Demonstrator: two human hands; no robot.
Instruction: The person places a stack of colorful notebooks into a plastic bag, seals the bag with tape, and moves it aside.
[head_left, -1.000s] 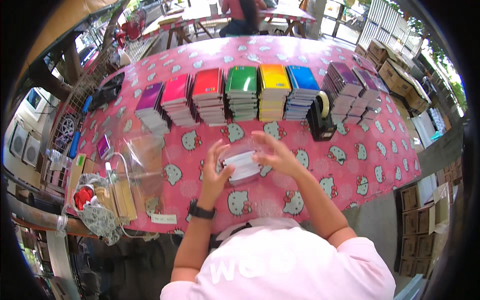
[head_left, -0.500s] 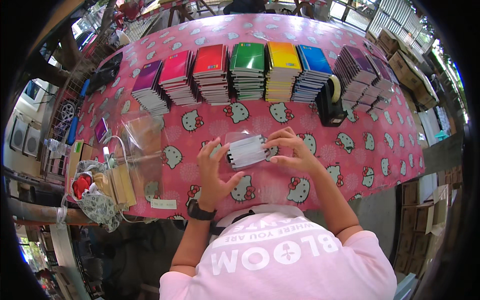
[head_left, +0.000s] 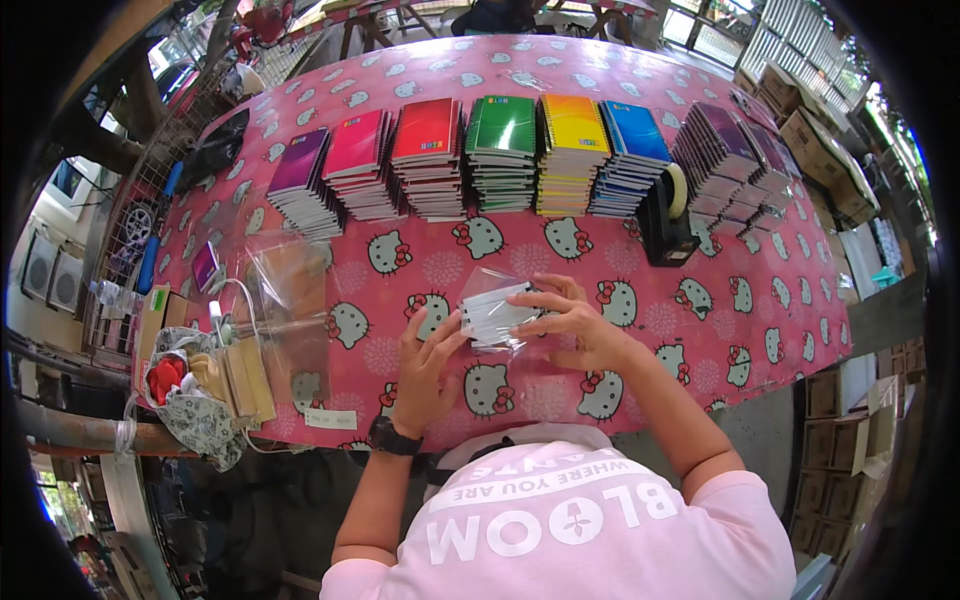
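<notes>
A small pack of white-edged notebooks [head_left: 490,322] with dark spiral binding lies on the table in front of me, inside a clear plastic wrapper [head_left: 487,282] that sticks out past its far side. At the pack's left edge, my left hand [head_left: 425,372] touches it with its fingertips, the fingers stretched and holding nothing. My right hand [head_left: 580,325] reaches over from the right. Its fingers lie spread across the wrapper on top of the pack, and its thumb is apart, near the table.
Stacks of spiral notebooks, including a green one [head_left: 502,125], line the far side. A black tape dispenser [head_left: 665,225] stands at the right end, beside more purple notebooks [head_left: 720,140]. At left are clear plastic sheets [head_left: 290,290] and a floral cloth bag [head_left: 195,405].
My right fingers have moved left over the top of the pack, and the wrapper now lies creased across it. My left fingers have come closer to the pack's edge.
</notes>
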